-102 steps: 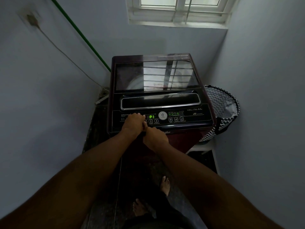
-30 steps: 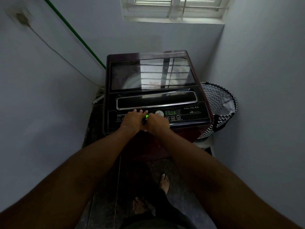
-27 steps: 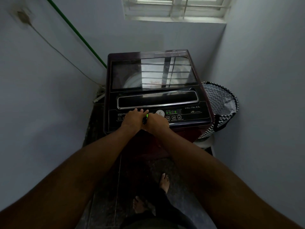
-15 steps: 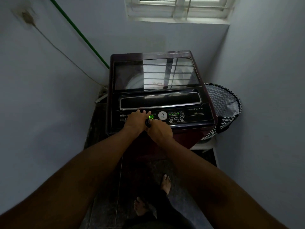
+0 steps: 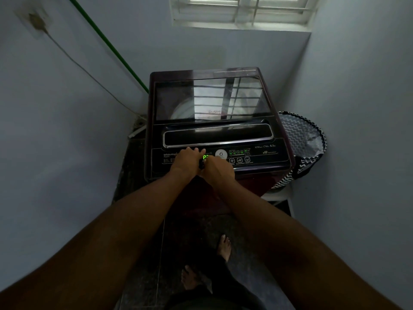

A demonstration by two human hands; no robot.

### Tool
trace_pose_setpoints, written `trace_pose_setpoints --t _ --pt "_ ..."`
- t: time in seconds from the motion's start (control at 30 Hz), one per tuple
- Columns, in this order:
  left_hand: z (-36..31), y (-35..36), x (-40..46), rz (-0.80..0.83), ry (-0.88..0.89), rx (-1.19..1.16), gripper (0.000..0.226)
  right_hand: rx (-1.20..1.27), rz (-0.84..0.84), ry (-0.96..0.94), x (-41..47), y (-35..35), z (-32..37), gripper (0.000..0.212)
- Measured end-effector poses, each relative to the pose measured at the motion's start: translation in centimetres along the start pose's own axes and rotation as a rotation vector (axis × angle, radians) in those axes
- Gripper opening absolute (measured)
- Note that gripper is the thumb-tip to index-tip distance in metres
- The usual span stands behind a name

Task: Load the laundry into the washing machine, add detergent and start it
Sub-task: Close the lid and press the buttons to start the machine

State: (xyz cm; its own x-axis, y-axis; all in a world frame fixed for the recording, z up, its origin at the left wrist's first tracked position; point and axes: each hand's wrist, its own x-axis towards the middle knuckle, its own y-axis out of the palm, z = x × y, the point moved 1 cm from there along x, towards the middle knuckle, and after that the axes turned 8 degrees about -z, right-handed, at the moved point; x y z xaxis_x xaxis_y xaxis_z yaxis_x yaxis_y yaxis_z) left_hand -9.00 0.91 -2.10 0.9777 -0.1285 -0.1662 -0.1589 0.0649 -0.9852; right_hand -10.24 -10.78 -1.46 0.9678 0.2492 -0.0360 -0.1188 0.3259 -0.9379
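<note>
A dark maroon top-load washing machine (image 5: 283, 139) stands in the corner with its glass lid (image 5: 212, 99) down; a pale drum shows through the glass. On the front control panel (image 5: 263, 161) a green display (image 5: 206, 157) reads "P" and a digit half covered by my right hand. My left hand (image 5: 186, 161) rests on the panel left of the display, fingers stretched forward. Right beside it, my right hand (image 5: 219, 171) reaches its fingertips onto the buttons just below the display. The laundry and the detergent are out of sight.
A black-and-white zigzag laundry basket (image 5: 299, 139) sits on a white stool (image 5: 279, 194) to the machine's right, against the wall. A green pipe (image 5: 107, 43) and a cable (image 5: 89, 73) run down the left wall. My bare feet (image 5: 223, 245) stand on dark floor.
The display went from P1 to P2 while my right hand moved up onto the buttons below it. My left hand stayed on the panel.
</note>
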Motion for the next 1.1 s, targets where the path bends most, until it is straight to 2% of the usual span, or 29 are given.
trace_pose_setpoints --t 0.23,0.33,0.37,0.4,0.5,0.7,0.8,0.9,1.0,1.1 --pt "0.1 0.4 -0.2 -0.055 -0.003 -0.026 0.074 -0.075 -0.009 -0.029 -1.5 0.8 0.6 0.024" --pt "0.0 0.1 -0.3 -0.047 -0.011 -0.060 0.087 -0.099 0.001 -0.015 -3.2 1.6 -0.2 0.059" --pt "0.0 0.1 -0.4 -0.039 -0.009 -0.063 0.092 -0.086 0.010 0.001 -3.4 1.5 -0.4 0.063" --pt "0.0 0.0 -0.3 -0.026 -0.007 -0.064 0.095 -0.067 0.015 0.007 -3.2 1.3 -0.5 0.059" --pt "-0.1 0.0 -0.1 0.016 -0.002 -0.044 0.095 -0.025 0.002 -0.017 -1.8 0.6 -0.5 0.029" --pt "-0.1 0.4 -0.1 -0.057 -0.003 0.019 0.063 -0.126 -0.026 -0.053 -1.1 -0.1 1.1 0.019" --pt "-0.3 0.2 -0.2 -0.037 -0.006 -0.015 0.072 -0.087 -0.009 -0.047 -2.4 0.7 0.6 0.032" --pt "-0.2 0.1 -0.3 -0.036 0.000 -0.010 0.072 -0.064 0.012 -0.034 -1.4 0.0 0.8 0.021" --pt "-0.1 0.0 -0.3 -0.044 0.002 0.015 0.063 -0.120 -0.002 -0.068 -0.1 -1.0 1.3 0.025" --pt "-0.1 0.0 -0.3 -0.038 0.003 0.018 0.065 -0.150 -0.004 -0.082 -0.6 -0.7 1.2 0.022"
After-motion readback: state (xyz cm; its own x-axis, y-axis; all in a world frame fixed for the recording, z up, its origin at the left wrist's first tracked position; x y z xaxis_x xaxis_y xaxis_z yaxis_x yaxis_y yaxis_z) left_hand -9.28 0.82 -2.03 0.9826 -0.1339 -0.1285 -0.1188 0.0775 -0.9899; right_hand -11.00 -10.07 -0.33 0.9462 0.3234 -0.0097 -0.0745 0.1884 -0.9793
